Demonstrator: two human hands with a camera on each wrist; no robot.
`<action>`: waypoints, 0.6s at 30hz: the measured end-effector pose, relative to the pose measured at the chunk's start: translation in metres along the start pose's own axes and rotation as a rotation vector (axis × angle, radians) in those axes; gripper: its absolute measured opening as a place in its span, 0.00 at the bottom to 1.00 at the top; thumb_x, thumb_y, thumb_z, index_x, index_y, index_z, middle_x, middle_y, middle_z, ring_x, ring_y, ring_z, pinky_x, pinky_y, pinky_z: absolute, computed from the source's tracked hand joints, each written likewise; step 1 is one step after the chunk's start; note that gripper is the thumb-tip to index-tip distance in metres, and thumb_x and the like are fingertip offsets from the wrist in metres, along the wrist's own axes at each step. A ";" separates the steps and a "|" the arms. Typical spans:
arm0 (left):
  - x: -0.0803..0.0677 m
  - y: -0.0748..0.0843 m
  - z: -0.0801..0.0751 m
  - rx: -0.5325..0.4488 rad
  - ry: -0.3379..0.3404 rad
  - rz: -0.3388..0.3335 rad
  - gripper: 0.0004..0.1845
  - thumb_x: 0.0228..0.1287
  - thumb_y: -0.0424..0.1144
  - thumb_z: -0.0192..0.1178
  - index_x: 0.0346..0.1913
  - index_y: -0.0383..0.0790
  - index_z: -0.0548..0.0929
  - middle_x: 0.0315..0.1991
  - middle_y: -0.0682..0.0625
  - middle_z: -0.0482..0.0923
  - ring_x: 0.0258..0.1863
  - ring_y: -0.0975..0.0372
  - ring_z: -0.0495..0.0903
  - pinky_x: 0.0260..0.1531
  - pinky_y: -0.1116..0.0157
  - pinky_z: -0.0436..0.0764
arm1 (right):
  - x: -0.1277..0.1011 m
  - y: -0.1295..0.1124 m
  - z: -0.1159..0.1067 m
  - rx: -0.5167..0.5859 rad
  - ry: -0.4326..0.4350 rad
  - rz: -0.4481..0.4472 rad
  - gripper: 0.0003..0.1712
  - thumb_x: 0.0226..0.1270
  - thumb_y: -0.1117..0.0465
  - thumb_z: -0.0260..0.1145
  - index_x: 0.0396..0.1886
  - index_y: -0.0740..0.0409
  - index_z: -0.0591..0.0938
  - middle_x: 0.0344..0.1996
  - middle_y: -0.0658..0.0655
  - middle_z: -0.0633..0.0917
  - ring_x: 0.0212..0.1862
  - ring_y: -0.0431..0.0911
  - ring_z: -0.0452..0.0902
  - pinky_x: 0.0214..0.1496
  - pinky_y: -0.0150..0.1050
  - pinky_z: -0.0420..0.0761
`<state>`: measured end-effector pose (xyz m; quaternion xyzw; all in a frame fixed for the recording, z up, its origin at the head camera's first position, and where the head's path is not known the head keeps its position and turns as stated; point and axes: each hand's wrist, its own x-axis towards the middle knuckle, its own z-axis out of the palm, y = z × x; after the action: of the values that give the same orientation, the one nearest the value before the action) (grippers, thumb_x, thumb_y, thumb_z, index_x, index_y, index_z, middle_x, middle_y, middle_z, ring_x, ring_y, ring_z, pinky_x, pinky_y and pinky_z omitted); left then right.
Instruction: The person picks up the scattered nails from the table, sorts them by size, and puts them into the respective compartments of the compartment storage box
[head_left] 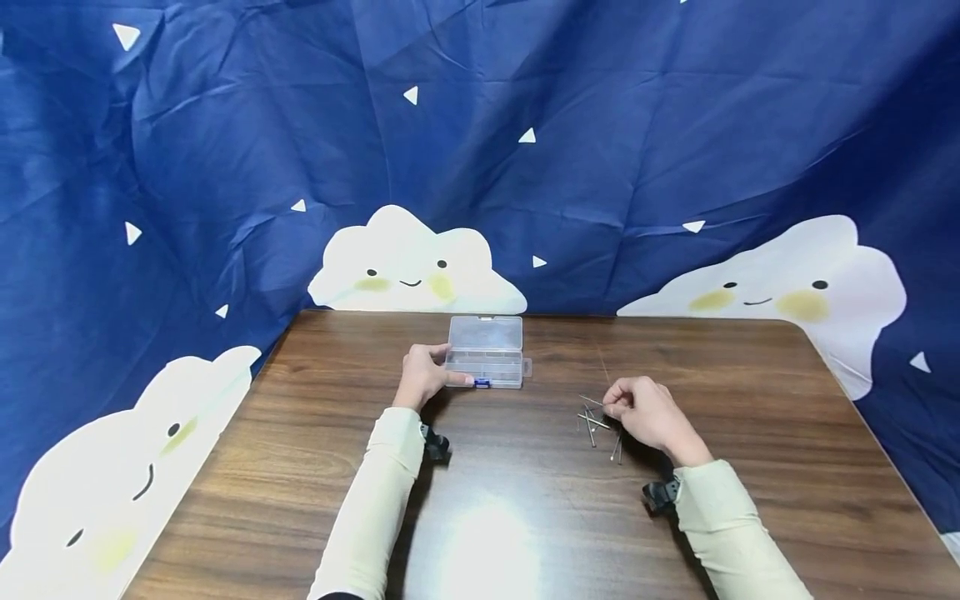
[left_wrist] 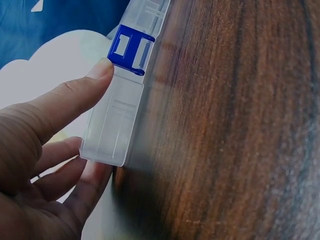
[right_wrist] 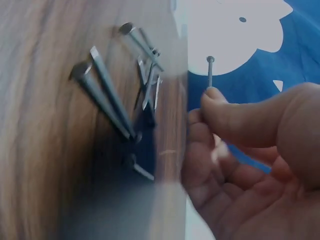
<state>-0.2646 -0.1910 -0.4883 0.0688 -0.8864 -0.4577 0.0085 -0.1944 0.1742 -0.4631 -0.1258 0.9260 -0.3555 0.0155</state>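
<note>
Clear plastic calls for a light grip, I judge, so the left hand (head_left: 426, 375), its thumb by the blue latch (left_wrist: 131, 48), should merely steady the left end of the open box (head_left: 491, 363), while the right hand (head_left: 647, 410), pinching one slim nail (right_wrist: 210, 73) between thumb and fingers, does best to keep it clear of its neighbours. That box sits at the middle of the head view, touching the left hand; loose nails (right_wrist: 114, 91) lie on the desk (head_left: 300, 500) right of centre, just beside the right hand.
</note>
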 end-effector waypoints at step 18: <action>0.000 -0.001 0.003 0.008 0.014 -0.001 0.44 0.27 0.40 0.89 0.58 0.38 0.85 0.57 0.44 0.83 0.63 0.50 0.72 0.66 0.56 0.67 | 0.025 -0.027 0.028 0.219 0.070 0.040 0.05 0.69 0.68 0.67 0.38 0.61 0.89 0.25 0.58 0.87 0.25 0.43 0.81 0.29 0.32 0.78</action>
<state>-0.2646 -0.1890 -0.4909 0.0726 -0.8882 -0.4534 0.0140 -0.2089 0.1306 -0.4647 -0.0921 0.8840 -0.4584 0.0038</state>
